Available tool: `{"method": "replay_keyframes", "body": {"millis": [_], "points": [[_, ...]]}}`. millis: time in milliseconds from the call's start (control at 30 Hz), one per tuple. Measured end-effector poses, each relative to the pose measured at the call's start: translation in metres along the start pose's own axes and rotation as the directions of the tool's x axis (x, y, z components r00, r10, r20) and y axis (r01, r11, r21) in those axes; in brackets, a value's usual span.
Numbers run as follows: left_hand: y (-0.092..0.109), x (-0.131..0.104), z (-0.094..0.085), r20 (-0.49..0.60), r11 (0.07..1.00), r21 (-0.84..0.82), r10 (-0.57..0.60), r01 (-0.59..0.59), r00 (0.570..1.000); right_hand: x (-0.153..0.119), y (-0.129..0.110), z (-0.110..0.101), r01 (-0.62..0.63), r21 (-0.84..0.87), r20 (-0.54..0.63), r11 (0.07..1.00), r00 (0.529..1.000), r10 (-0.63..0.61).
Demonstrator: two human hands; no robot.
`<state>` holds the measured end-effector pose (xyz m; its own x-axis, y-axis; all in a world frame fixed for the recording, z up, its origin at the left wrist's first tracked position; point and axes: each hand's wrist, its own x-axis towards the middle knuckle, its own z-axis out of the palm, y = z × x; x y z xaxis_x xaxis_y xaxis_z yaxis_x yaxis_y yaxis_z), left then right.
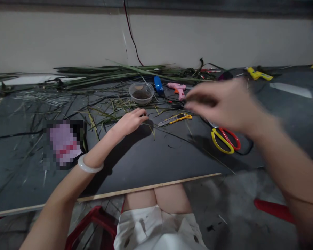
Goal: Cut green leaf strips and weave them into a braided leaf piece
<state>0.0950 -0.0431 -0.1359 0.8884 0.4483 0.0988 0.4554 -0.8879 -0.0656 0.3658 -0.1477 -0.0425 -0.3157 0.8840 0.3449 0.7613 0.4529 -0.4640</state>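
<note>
My left hand [133,122], with a white bangle on its wrist, is just above the dark tabletop. Its fingers are pinched on a small dark thing too hidden to name. To the right, my right hand [221,100] is raised and blurred by motion. Its thumb and fingertips come together, with what they hold not clear. Between the hands lies a yellow utility knife [181,118], blade bared. Below the right hand are scissors [223,141] with one yellow and one red handle. Near the right fingertips is a pink glue gun [176,87].
A clear plastic bowl [141,100] stands amid scattered green leaf strips [114,106]. Beside it is a blue object [159,86]. Long leaves [114,72] lie along the wall. A yellow glue gun [258,74] is at the back right. A pixelated item [64,144] lies left.
</note>
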Motion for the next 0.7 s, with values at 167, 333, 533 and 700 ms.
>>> {"method": "replay_keyframes", "body": {"millis": [167, 333, 533, 700], "points": [[0.004, -0.005, -0.014, -0.098, 1.000, -0.014, -0.011, 0.009, 0.995, -0.035, 0.018, 0.086, -0.134, -0.199, 0.257, 0.971, 0.949, 0.184], [-0.007, -0.009, -0.030, -0.217, 0.990, -0.133, -0.078, 0.050, 0.973, -0.041, 0.035, 0.099, -0.054, -0.125, 0.413, 0.991, 0.905, 0.101], [-0.034, -0.013, -0.069, -0.577, 0.875, -0.471, -0.401, 0.111, 0.711, -0.014, 0.049, 0.072, 0.142, -0.336, 0.527, 0.931, 0.847, 0.061], [-0.041, -0.005, -0.086, -0.631, 0.635, -0.734, -0.508, -0.240, 0.586, 0.007, 0.046, 0.083, 0.092, -0.153, 0.493, 0.984, 0.870, -0.005]]}}
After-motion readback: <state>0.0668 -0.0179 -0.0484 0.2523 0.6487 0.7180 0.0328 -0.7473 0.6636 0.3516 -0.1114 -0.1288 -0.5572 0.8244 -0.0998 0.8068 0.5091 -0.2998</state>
